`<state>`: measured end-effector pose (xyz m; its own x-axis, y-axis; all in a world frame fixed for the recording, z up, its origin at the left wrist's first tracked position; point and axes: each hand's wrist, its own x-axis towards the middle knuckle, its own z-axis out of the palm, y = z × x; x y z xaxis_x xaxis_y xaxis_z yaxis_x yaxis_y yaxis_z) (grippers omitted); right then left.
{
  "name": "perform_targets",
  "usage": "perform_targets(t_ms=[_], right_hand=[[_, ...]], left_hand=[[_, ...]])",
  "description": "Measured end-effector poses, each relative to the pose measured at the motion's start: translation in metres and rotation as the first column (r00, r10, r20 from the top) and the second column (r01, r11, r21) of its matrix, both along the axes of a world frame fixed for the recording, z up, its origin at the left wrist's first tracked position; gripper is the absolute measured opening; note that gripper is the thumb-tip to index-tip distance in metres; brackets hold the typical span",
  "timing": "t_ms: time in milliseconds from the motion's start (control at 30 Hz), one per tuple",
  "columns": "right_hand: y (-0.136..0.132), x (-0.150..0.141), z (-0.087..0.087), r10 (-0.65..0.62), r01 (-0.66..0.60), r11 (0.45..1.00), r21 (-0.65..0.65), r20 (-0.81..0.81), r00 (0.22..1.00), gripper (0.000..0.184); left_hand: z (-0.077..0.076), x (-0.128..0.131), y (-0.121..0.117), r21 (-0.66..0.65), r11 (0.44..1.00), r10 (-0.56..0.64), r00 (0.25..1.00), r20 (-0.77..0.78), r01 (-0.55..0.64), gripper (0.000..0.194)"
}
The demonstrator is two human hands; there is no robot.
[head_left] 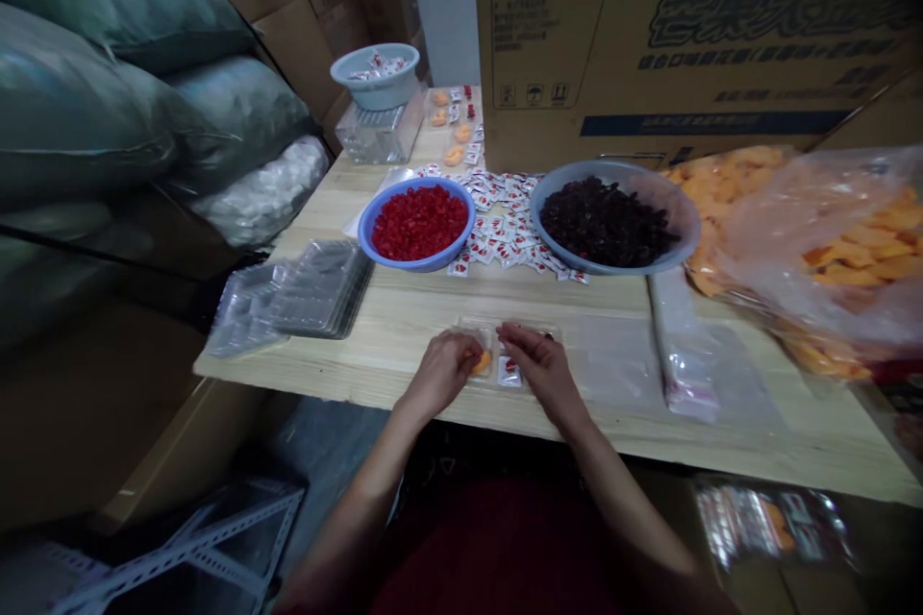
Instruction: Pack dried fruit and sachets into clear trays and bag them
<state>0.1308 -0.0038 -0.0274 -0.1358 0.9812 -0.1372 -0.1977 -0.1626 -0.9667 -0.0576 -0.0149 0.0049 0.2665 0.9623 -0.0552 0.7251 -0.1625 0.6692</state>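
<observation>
On the table in front of me lies a clear plastic tray (472, 322) with compartments. An orange piece of dried fruit (481, 363) sits in its left compartment, and my left hand (445, 370) has its fingertips pinched on that piece. A small white-and-red sachet (509, 371) lies in the middle compartment. Just above the sachet, the thumb and fingers of my right hand (544, 370) come close together; whatever is between them is too small to make out. My right hand covers most of the tray's right side, where a dark bit shows past the knuckles.
Behind the tray stand a bowl of red pieces (422, 221) and a bowl of dark pieces (610, 221), with loose sachets (501, 235) between. Stacked trays (317, 288) lie left; clear bags (620, 360) and bagged orange fruit (851, 250) lie right. A large carton (548, 48) stands behind.
</observation>
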Motion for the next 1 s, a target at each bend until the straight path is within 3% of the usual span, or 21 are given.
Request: perform_targets(t_ms=[67,167,267,367,467,533,633,700,767,867,933,1000], right_hand=[[-0.004,-0.002,-0.002,0.033,-0.036,0.997,0.061,0.057,0.998,0.034],[-0.01,-0.006,-0.007,0.067,-0.105,0.977,0.188,0.195,0.979,0.029],[-0.016,-0.01,-0.01,0.042,-0.145,0.942,0.303,0.322,0.946,0.029],[-0.019,-0.012,-0.006,0.008,-0.122,0.938,0.325,0.331,0.944,0.027],[-0.016,-0.013,0.007,0.017,-0.043,0.98,0.195,0.132,0.991,0.03],[-0.011,-0.016,0.017,0.05,-0.051,0.999,-0.005,-0.135,0.99,0.042],[-0.005,-0.02,0.027,0.07,-0.201,0.95,-0.237,-0.469,0.88,0.061],[-0.008,-0.015,0.031,0.081,-0.252,0.927,-0.278,-0.508,0.857,0.065],[-0.015,-0.001,0.036,0.099,-0.204,0.951,-0.231,-0.398,0.912,0.058],[-0.03,0.048,0.06,0.031,-0.03,0.999,0.018,-0.049,0.998,0.054],[-0.041,0.103,0.087,-0.162,0.124,0.969,0.213,0.169,0.972,0.048],[-0.051,0.174,0.115,-0.413,0.281,0.884,0.373,0.343,0.844,0.035]], left_hand=[[-0.001,0.004,0.0,0.067,0.998,-0.007,0.995,-0.098,0.014,0.012],[-0.006,0.005,-0.001,0.172,0.983,0.095,0.975,-0.2,-0.06,0.013],[-0.009,0.003,-0.007,0.202,0.975,0.144,0.96,-0.242,-0.095,0.009],[-0.004,0.005,-0.016,0.224,0.969,0.159,0.955,-0.25,-0.103,0.017],[0.008,0.019,-0.025,0.337,0.927,0.196,0.978,-0.067,-0.162,0.029],[0.012,0.031,-0.027,0.383,0.92,0.074,0.997,0.027,-0.079,0.04],[0.006,0.04,-0.022,0.371,0.916,-0.127,0.987,-0.098,0.155,0.054],[-0.004,0.035,-0.016,0.38,0.915,-0.053,0.973,-0.226,0.138,0.052],[-0.013,0.023,-0.01,0.433,0.901,0.101,0.958,-0.27,0.027,0.043],[-0.017,0.008,0.0,0.484,0.873,0.156,0.975,-0.16,-0.06,0.04],[-0.015,0.005,0.003,0.462,0.882,0.12,0.992,-0.034,-0.091,0.042],[-0.011,0.007,0.003,0.437,0.896,0.073,0.997,0.029,-0.078,0.041]])
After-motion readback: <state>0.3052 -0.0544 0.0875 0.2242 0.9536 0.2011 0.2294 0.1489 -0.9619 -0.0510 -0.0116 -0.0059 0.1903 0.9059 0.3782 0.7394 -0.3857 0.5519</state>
